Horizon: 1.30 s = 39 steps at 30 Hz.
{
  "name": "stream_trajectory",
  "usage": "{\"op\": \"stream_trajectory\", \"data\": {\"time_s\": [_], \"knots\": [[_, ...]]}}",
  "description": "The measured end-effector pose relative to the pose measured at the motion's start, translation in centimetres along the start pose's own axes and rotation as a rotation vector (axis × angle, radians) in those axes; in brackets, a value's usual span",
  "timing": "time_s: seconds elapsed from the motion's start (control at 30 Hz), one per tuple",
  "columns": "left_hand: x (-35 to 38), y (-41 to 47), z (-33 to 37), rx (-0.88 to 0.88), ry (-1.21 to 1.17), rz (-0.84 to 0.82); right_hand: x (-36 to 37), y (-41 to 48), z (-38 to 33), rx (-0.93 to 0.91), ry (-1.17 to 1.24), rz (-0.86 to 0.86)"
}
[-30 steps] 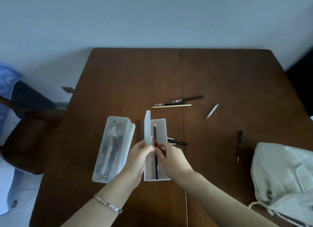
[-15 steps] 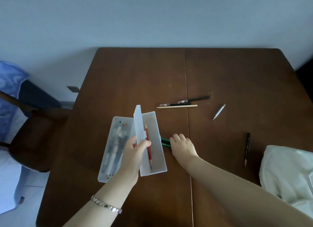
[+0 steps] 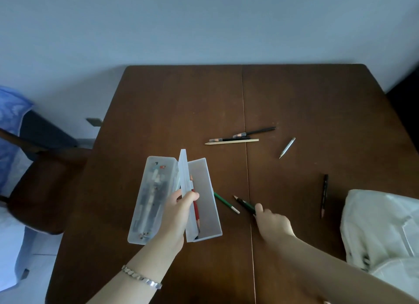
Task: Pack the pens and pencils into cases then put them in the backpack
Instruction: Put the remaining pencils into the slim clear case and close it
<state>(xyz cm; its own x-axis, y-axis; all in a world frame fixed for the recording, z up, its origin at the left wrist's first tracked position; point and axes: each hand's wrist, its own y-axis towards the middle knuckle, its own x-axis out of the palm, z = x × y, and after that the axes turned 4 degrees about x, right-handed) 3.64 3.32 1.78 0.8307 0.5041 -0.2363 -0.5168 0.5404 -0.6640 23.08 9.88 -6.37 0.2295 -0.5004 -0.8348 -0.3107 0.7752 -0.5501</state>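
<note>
An open translucent case (image 3: 207, 204) lies on the brown table (image 3: 181, 104) with a red pencil (image 3: 195, 209) inside. My left hand (image 3: 180, 208) grips its raised lid (image 3: 184, 167). To its left lies a closed translucent case (image 3: 149, 197) filled with pens. My right hand (image 3: 271, 220) pinches a dark green pencil (image 3: 244, 204) just right of the open case. Another green pencil (image 3: 225, 202) lies loose between them. A white backpack (image 3: 383, 231) sits at the right edge.
Further back lie three pencils in a cluster (image 3: 238, 138), a silver pen (image 3: 287, 147) and, to the right, a dark pencil (image 3: 323, 195). A wooden chair (image 3: 45, 172) stands left of the table.
My right hand left the open case, reached right of it and took hold of a dark green pencil, drawing it rightward. My left hand still holds the lid up.
</note>
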Motion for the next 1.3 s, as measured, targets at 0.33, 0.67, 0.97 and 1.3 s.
{"op": "stream_trajectory", "data": {"time_s": [0.33, 0.67, 0.97, 1.3], "knots": [[1.4, -1.1, -0.1, 0.024, -0.036, -0.04, -7.5, -3.2, -6.1, 0.045, 1.11, -0.045], [2.4, -2.6, -0.1, 0.068, -0.079, -0.125, -7.2, -4.3, -6.9, -0.188, 0.592, 0.12], [-1.4, -1.0, 2.2, 0.23, 0.089, 0.057, -6.5, -2.9, -6.1, -0.084, 0.77, 0.231], [-5.9, 1.5, 4.2, 0.225, 0.022, 0.128, -2.9, 0.1, -11.1, -0.017, 0.303, -0.124]]}}
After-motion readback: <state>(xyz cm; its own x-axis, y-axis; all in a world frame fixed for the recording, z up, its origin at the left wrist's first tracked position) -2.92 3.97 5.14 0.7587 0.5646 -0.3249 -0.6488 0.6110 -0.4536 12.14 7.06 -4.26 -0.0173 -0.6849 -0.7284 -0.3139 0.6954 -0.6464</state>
